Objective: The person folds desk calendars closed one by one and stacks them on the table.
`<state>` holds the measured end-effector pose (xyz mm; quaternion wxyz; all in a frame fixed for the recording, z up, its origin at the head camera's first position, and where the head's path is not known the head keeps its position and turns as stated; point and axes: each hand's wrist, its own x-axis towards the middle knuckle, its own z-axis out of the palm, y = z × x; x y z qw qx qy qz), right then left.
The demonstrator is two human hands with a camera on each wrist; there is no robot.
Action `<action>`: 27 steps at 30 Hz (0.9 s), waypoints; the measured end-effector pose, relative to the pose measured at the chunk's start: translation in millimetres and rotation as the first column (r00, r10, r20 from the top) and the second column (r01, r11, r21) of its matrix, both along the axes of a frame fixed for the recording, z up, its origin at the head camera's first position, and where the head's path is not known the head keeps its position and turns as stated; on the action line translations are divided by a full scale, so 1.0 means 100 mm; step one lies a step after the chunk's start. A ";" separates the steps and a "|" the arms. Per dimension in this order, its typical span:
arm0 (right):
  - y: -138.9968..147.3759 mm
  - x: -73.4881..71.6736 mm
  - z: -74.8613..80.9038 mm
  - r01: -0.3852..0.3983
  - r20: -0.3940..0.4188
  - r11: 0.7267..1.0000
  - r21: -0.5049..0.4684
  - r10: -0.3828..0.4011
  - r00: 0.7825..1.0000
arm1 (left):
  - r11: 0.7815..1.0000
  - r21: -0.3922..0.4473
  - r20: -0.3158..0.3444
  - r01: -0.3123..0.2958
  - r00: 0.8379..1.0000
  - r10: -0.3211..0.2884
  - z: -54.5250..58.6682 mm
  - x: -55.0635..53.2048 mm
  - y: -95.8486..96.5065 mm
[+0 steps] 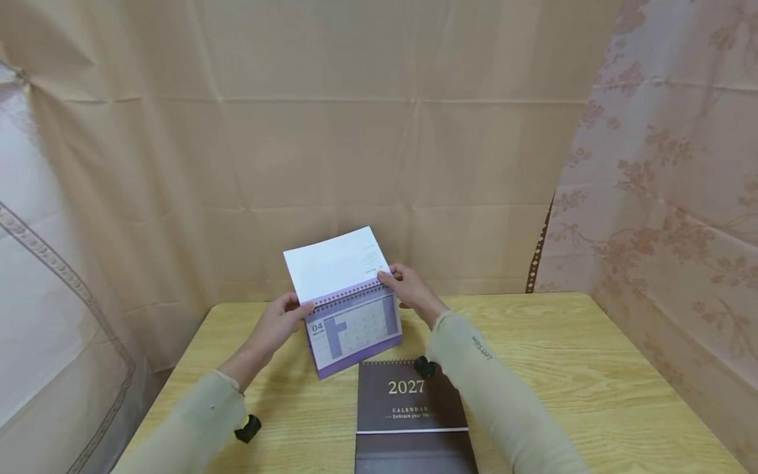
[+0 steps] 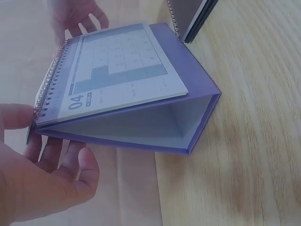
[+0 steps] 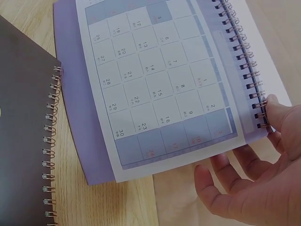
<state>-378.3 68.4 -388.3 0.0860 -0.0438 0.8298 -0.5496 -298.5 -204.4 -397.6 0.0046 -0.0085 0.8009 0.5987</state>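
A purple desk calendar stands tent-like at the back of the table, tilted, with its "04" page facing me. Above its coil binding, a white page is lifted up and back. My left hand pinches the coil's left end, thumb in front and fingers behind; the left wrist view shows the hollow side of the purple stand. At the coil's right end my right hand grips the corner, its thumb on the white page and its other fingers behind.
A dark brown calendar marked "2027" lies in front of the purple one, its coil edge close to the purple base. The wooden table ends at a beige curtain. A floral curtain hangs along the right side.
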 end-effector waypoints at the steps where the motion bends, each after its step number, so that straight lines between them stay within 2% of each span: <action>1: 0.00 0.00 0.00 0.000 -0.003 1.000 0.003 0.000 1.000 | 1.000 0.004 0.006 0.004 1.000 -0.004 0.01 0.00 -0.01; 12: 0.01 -0.05 -0.04 0.006 -0.003 1.000 -0.010 -0.006 1.000 | 0.998 0.057 -0.004 0.014 1.000 -0.014 -0.04 -0.10 -0.10; 21: 0.06 -0.07 -0.05 0.032 -0.019 0.999 -0.015 -0.033 0.999 | 0.998 0.069 -0.015 0.005 1.000 -0.004 -0.08 -0.11 -0.08; 27: 0.07 -0.08 -0.09 0.038 -0.112 0.999 0.016 -0.036 0.993 | 0.997 0.076 -0.018 0.010 1.000 -0.008 -0.09 -0.11 -0.06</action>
